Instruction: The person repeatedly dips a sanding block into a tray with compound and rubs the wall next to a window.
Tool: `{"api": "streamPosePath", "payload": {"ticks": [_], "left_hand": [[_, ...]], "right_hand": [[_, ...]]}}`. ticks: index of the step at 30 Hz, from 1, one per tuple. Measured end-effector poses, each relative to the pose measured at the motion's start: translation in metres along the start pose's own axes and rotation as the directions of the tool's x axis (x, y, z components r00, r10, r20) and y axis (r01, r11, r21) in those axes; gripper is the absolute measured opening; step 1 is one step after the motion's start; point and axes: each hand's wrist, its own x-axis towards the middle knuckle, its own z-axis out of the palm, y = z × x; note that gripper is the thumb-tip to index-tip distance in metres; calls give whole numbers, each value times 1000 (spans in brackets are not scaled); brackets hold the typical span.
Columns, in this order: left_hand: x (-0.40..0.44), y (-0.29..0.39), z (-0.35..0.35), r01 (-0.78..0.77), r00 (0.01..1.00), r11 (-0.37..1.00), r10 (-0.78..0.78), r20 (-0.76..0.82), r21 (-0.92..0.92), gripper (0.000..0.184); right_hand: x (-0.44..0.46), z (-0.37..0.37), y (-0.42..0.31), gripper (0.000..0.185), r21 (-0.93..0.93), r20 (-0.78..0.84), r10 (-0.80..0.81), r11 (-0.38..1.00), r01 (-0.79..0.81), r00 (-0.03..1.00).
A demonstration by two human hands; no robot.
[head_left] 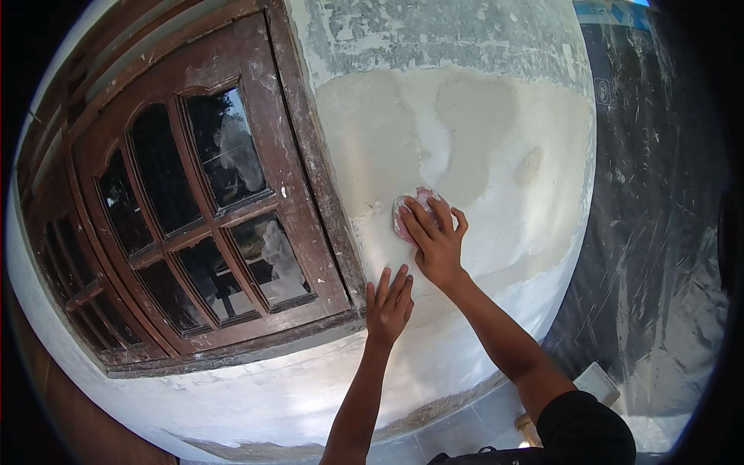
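My right hand (pixel 438 252) presses a pink, sponge-like pad (pixel 404 225) flat against the plastered wall (pixel 504 225). White dust or paste marks the pad, and my fingers spread over its top and side. Lower and to the left, my left hand (pixel 389 306) rests on the wall with fingers stretched out, beside the lower right corner of the window frame (pixel 353 287). It holds nothing. Around the pad the wall is pale, with greyer damp-looking patches (pixel 477 101) higher up.
A brown wooden window (pixel 209 209) with dusty glass panes fills the left. Rough grey-green old paint (pixel 442 31) shows at the top. Dark plastic sheeting (pixel 643 194) hangs on the right. A pale block-shaped object (pixel 597 384) is by my right arm, above the tiled floor (pixel 457 430).
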Motion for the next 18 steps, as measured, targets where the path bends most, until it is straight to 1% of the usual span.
{"api": "streamPosePath", "payload": {"ticks": [1, 2, 3, 5, 7, 10, 13, 17, 18], "left_hand": [[-1, 0, 1, -3, 1000, 1000, 3, 2, 7, 35], [0, 1, 2, 5, 1000, 1000, -5, -15, 1, 34], [0, 0, 1, 4, 1000, 1000, -4, -20, 3, 34], [1, 2, 2, 8, 1000, 1000, -8, -30, -1, 34], [2, 2, 1, 9, 1000, 1000, -9, -21, 1, 33], [0, 2, 0, 12, 1000, 1000, -13, -21, -20, 33], [2, 2, -1, 19, 1000, 999, -20, -24, -43, 33], [0, 2, -1, 18, 1000, 999, -19, -7, -49, 35], [1, 2, -1, 22, 1000, 999, -22, -11, -50, 35]], "right_hand": [[-23, -3, -1, 63, 12, 21, 0, 1000, 0, 1000], [-41, -7, -4, 61, 29, -7, -11, 1000, 11, 1000], [-44, -11, -5, 61, 28, -11, -13, 1000, 14, 1000], [-46, -19, -3, 63, 27, 39, 17, 999, -18, 999], [6, -24, -4, 64, 8, -81, -12, 1000, 12, 997], [95, -22, -3, 70, -24, -178, -60, 998, 56, 982], [138, -4, 4, 70, -48, -207, -96, 995, 88, 974], [99, 3, -1, 72, -15, -168, -81, 997, 80, 982], [75, 1, -3, 70, -12, -104, -64, 998, 63, 993]]}}
